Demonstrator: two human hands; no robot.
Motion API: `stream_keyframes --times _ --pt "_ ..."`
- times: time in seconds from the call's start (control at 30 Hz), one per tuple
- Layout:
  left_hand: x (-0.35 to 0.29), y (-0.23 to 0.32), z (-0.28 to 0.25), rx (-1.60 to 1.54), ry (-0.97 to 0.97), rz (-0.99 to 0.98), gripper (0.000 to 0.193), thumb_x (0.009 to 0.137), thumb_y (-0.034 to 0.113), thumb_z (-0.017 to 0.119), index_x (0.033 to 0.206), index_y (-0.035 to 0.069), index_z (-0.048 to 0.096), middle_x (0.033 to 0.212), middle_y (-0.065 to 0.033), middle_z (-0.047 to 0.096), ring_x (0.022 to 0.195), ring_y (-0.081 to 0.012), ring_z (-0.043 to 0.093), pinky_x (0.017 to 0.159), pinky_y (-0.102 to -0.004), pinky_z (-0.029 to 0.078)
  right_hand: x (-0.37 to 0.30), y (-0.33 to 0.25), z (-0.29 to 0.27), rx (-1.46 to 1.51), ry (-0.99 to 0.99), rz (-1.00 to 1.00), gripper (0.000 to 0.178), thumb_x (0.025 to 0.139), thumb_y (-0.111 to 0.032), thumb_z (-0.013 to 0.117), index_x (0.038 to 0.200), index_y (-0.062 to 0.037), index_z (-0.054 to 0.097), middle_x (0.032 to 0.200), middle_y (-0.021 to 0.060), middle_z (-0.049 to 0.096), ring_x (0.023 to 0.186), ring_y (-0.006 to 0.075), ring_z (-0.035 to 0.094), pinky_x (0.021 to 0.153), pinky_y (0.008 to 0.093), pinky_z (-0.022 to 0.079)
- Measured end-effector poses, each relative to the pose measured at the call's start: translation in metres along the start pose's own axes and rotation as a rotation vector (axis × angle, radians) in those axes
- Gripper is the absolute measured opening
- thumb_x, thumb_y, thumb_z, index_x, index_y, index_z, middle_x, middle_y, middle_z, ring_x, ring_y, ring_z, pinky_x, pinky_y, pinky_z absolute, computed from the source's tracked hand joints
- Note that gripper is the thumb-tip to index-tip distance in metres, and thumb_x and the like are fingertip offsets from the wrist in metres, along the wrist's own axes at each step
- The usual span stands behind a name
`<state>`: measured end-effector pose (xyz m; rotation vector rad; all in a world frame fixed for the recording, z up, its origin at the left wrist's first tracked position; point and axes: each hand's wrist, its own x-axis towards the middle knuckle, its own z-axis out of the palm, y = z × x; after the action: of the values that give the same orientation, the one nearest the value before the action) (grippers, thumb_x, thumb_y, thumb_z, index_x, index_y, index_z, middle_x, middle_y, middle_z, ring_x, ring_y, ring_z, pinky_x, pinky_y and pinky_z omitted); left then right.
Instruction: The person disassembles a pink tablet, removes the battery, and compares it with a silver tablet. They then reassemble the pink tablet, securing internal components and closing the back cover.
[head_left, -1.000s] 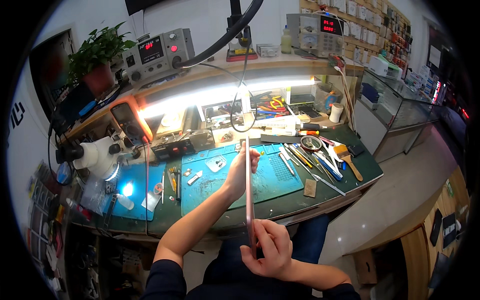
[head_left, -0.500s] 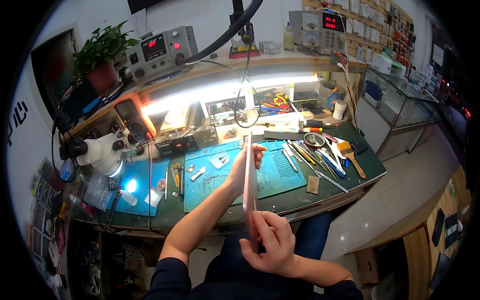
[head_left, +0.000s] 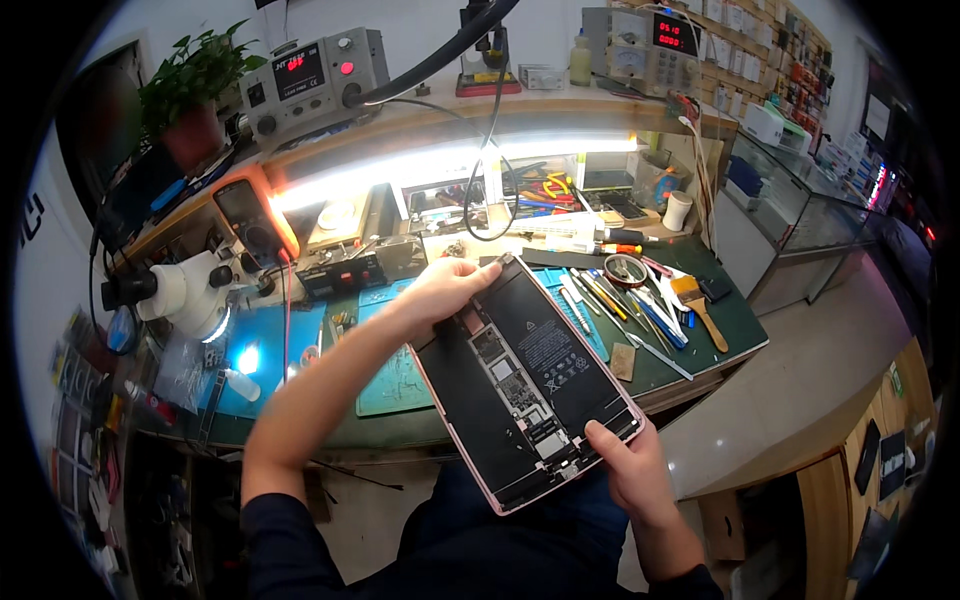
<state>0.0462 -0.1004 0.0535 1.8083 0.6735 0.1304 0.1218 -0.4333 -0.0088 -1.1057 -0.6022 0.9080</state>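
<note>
We see the workbench [head_left: 745, 325] spreading behind the hands, its blue repair mat [head_left: 390, 395] partly hidden by the forearm and by the uncovered pink-edged tablet [head_left: 525, 390]. The tablet is held off the bench, tilted, over the front edge and the lap. Half a second ago we saw it almost edge-on; now it is turned so that its inner side faces us. For the work, we judge, this brings the internal parts into plain sight for inspection. We note the left hand [head_left: 452, 290] grasping the far end, thumb over the edge, and the right hand [head_left: 640, 470], also grasping, with its thumb on the near right corner; the fingers beneath are hidden. Within the shell we find a black battery panel [head_left: 545, 345] and, running lengthwise beside it, the narrower logic board [head_left: 517, 387], bearing small bright metal shields.
</note>
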Motion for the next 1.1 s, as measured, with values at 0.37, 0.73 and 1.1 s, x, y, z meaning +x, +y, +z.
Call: stream_keyframes --times 0.37,0.73,1.1 --pt "-0.020 -0.024 0.006 -0.562 -0.118 0.280 0.050 0.115 0.046 0.036 0.123 0.008 0.068 0.124 -0.0100 0.068 0.106 -0.0200 0.067 0.090 -0.0387 0.057 -0.020 0.073 0.031 1.349 -0.051 0.607 0.039 0.111 -0.030 0.051 0.135 -0.0037 0.067 0.129 0.0166 0.074 0.095 0.0171 0.076 0.070 0.0269 0.064" --pt "0.041 -0.080 0.067 -0.554 0.190 0.108 0.070 0.110 0.069 0.026 0.089 0.013 0.063 0.080 -0.0010 0.063 0.068 -0.0131 0.053 0.059 -0.0307 0.041 -0.040 0.056 0.083 1.497 -0.679 0.630 0.058 0.111 -0.061 0.041 0.119 -0.0178 0.079 0.088 -0.0076 0.067 0.063 0.0043 0.050 0.061 0.0218 0.039" --pt "0.049 -0.085 0.070 -0.579 0.158 0.150 0.043 0.108 0.045 0.042 0.094 0.011 0.064 0.083 -0.0028 0.065 0.071 -0.0146 0.055 0.062 -0.0328 0.043 -0.039 0.058 0.092 1.473 -0.713 0.597 0.068 0.111 -0.066 0.035 0.104 -0.0136 0.078 0.083 -0.0046 0.060 0.062 0.0067 0.046 0.061 0.0230 0.038"
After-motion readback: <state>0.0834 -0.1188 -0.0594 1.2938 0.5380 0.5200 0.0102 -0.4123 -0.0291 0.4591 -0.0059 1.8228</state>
